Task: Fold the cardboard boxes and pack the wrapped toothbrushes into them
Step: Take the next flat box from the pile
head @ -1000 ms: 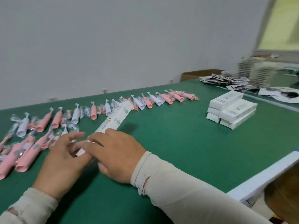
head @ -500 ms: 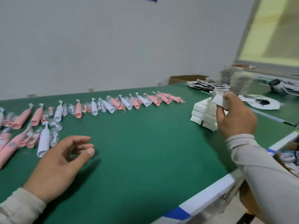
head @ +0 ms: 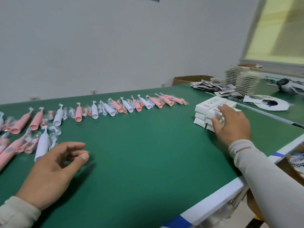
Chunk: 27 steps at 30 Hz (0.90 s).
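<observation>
We see our right hand (head: 231, 125) on the stack of white boxes (head: 213, 111) at the far right of the green table (head: 139, 153), fingers laid over the top box & the near side of the pile, thumb down its left face; whether it grips or only rests there we can't tell, as the palm hides the contact. The stack is several boxes high, w/ a barcode label showing on the top one just left of the fingers. Our left hand (head: 54, 168) hangs above the table at near left, fingers loosely curled & spread, thumb out, holding nothing. Just left of it lies a white wrapped toothbrush (head: 42, 145), close to the fingers but apart. More wrapped toothbrushes (head: 115, 107), pink & white, run in a row across the far side of the table from left to centre, each in clear film, w/ a denser cluster at the left edge. Beyond the boxes, far right: a heap of small printed leaflets (head: 213, 88), tall piles of flat cards (head: 243, 81), and a brown carton (head: 189, 79) behind the table edge.
</observation>
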Each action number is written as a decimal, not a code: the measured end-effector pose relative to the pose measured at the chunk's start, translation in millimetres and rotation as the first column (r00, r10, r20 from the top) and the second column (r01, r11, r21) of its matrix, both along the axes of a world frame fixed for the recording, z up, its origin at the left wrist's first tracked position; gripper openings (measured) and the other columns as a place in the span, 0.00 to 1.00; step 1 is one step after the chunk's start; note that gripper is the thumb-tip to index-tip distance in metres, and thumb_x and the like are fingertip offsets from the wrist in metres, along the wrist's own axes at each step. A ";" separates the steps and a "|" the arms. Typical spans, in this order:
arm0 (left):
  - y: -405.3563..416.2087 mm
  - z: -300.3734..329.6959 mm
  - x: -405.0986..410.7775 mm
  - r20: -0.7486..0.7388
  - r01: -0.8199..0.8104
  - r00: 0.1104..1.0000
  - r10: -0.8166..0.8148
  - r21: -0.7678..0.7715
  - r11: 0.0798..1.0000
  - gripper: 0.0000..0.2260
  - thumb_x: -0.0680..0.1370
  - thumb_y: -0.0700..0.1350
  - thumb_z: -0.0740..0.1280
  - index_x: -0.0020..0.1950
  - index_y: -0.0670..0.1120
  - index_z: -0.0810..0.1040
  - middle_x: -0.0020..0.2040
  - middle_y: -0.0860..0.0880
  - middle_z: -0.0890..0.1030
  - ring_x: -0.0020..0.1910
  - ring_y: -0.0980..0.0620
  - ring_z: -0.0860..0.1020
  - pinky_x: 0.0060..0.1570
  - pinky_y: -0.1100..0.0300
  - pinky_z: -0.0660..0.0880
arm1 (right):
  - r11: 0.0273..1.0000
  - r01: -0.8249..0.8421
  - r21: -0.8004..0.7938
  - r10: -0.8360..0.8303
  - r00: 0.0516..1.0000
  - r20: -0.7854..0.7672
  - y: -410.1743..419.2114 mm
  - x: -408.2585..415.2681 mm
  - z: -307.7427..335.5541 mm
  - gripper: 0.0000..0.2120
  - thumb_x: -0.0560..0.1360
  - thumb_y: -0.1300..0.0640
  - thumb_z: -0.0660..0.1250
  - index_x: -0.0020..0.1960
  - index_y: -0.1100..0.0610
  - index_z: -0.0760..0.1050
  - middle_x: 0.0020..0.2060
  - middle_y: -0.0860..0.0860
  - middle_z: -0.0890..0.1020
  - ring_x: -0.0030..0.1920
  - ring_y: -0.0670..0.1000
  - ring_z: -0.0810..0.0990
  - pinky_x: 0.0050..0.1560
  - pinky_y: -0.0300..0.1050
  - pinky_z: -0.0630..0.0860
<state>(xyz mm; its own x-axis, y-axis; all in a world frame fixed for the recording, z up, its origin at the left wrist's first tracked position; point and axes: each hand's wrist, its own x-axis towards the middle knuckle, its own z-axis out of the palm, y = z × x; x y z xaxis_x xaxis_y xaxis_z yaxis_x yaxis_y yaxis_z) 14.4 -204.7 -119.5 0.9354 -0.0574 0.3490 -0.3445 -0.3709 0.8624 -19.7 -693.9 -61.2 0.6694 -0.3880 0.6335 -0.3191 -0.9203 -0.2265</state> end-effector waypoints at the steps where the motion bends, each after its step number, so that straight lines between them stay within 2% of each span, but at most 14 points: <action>1: -1.7 3.0 -1.7 -0.002 0.012 1.000 -0.012 0.010 1.000 0.29 0.65 0.72 0.72 0.59 0.57 0.80 0.48 0.55 0.85 0.49 0.57 0.82 0.53 0.46 0.79 | 0.999 -0.039 -0.032 0.042 0.993 0.108 11.4 -4.3 -0.2 0.16 0.78 0.53 0.65 0.62 0.58 0.77 0.59 0.58 0.81 0.55 0.65 0.76 0.56 0.57 0.72; 3: -11.0 12.9 -7.3 -0.015 0.034 0.999 -0.033 0.033 0.999 0.17 0.69 0.64 0.74 0.55 0.60 0.81 0.47 0.57 0.85 0.46 0.58 0.82 0.52 0.52 0.78 | 0.976 -0.196 -0.096 0.214 0.947 0.239 51.9 -8.2 2.1 0.14 0.76 0.52 0.63 0.57 0.58 0.78 0.52 0.56 0.82 0.50 0.61 0.78 0.53 0.53 0.72; 4: -17.5 18.2 -10.5 -0.010 0.030 1.000 -0.029 0.030 0.999 0.10 0.72 0.57 0.75 0.52 0.60 0.81 0.45 0.57 0.84 0.45 0.58 0.82 0.51 0.57 0.77 | 0.941 -0.313 -0.130 0.335 0.915 0.223 78.4 -5.6 2.8 0.13 0.76 0.51 0.63 0.55 0.56 0.79 0.50 0.54 0.83 0.48 0.58 0.79 0.51 0.51 0.73; 6: -24.6 24.6 -16.8 0.029 -0.024 0.999 0.023 0.035 0.999 0.07 0.75 0.44 0.74 0.49 0.55 0.81 0.42 0.54 0.83 0.43 0.60 0.80 0.47 0.68 0.75 | 0.827 -0.550 -0.113 0.560 0.823 0.094 145.2 5.8 2.5 0.13 0.76 0.48 0.62 0.55 0.52 0.79 0.49 0.47 0.83 0.45 0.51 0.79 0.47 0.46 0.73; 8: -25.9 28.5 -23.5 0.094 -0.126 0.988 0.120 0.071 0.989 0.08 0.76 0.38 0.72 0.49 0.51 0.79 0.40 0.55 0.81 0.40 0.65 0.78 0.43 0.75 0.71 | 0.716 -0.697 0.034 0.698 0.716 -0.029 215.8 21.4 3.1 0.13 0.77 0.45 0.62 0.56 0.47 0.78 0.49 0.41 0.81 0.43 0.44 0.75 0.46 0.41 0.69; 9: -23.7 29.3 -26.7 0.122 -0.182 0.978 0.172 0.081 0.980 0.08 0.76 0.38 0.72 0.48 0.51 0.78 0.41 0.56 0.81 0.39 0.65 0.77 0.42 0.75 0.70 | 0.658 -0.738 0.148 0.751 0.657 -0.060 249.3 31.0 4.5 0.11 0.77 0.45 0.63 0.56 0.46 0.78 0.48 0.39 0.80 0.43 0.43 0.74 0.47 0.40 0.69; 11: -14.1 27.6 -32.3 0.148 -0.272 0.955 0.257 0.088 0.958 0.08 0.77 0.40 0.71 0.48 0.53 0.77 0.42 0.57 0.80 0.40 0.62 0.78 0.45 0.67 0.74 | 0.511 -0.749 0.422 0.838 0.543 -0.049 310.7 50.1 6.7 0.06 0.77 0.48 0.67 0.52 0.46 0.78 0.46 0.40 0.80 0.46 0.45 0.77 0.52 0.41 0.72; 13: -1.5 24.9 -38.4 0.139 -0.342 0.935 0.328 0.095 0.935 0.04 0.76 0.45 0.69 0.49 0.54 0.77 0.43 0.56 0.81 0.41 0.56 0.79 0.47 0.58 0.77 | 0.401 -0.707 0.583 0.871 0.492 -0.003 359.7 62.9 4.5 0.01 0.76 0.53 0.68 0.46 0.49 0.78 0.44 0.44 0.82 0.48 0.49 0.80 0.56 0.43 0.75; 16: 19.8 26.2 -50.1 0.112 -0.434 0.900 0.422 0.122 0.893 0.05 0.74 0.52 0.66 0.49 0.56 0.76 0.44 0.56 0.81 0.42 0.54 0.80 0.50 0.53 0.78 | 0.376 -0.701 0.606 0.841 0.532 0.094 395.7 64.7 -14.0 0.04 0.75 0.55 0.67 0.42 0.49 0.77 0.41 0.45 0.83 0.45 0.51 0.81 0.53 0.47 0.78; 19: 49.3 36.0 -59.2 0.166 -0.511 0.858 0.486 0.190 0.838 0.06 0.74 0.55 0.64 0.49 0.56 0.76 0.47 0.58 0.80 0.45 0.57 0.79 0.51 0.55 0.78 | 0.387 -0.737 0.554 0.841 0.528 0.115 396.1 63.0 -32.3 0.04 0.75 0.51 0.68 0.42 0.44 0.77 0.43 0.45 0.85 0.45 0.51 0.81 0.51 0.45 0.77; 21: 78.6 47.8 -64.0 0.260 -0.590 0.807 0.531 0.303 0.749 0.08 0.77 0.53 0.66 0.54 0.53 0.78 0.51 0.56 0.80 0.50 0.54 0.78 0.52 0.56 0.76 | 0.380 -0.757 0.532 0.848 0.514 0.125 390.8 66.3 -36.3 0.04 0.75 0.50 0.68 0.42 0.43 0.78 0.41 0.41 0.83 0.44 0.50 0.81 0.49 0.44 0.76; 23: 117.2 66.3 -66.7 0.356 -0.686 0.728 0.586 0.394 0.612 0.11 0.78 0.49 0.67 0.59 0.49 0.79 0.57 0.51 0.79 0.57 0.49 0.76 0.57 0.55 0.72 | 0.375 -0.754 0.539 0.849 0.513 0.126 388.9 67.2 -37.1 0.06 0.75 0.51 0.69 0.40 0.44 0.78 0.39 0.39 0.82 0.43 0.49 0.81 0.47 0.42 0.73; 27: 196.7 107.6 -70.3 0.459 -0.795 0.529 0.714 0.563 0.228 0.18 0.79 0.48 0.65 0.67 0.43 0.74 0.67 0.44 0.74 0.66 0.43 0.70 0.66 0.51 0.66 | 0.350 -0.735 0.580 0.845 0.516 0.144 393.8 66.4 -34.9 0.04 0.76 0.53 0.70 0.42 0.47 0.80 0.40 0.40 0.82 0.43 0.47 0.80 0.48 0.42 0.72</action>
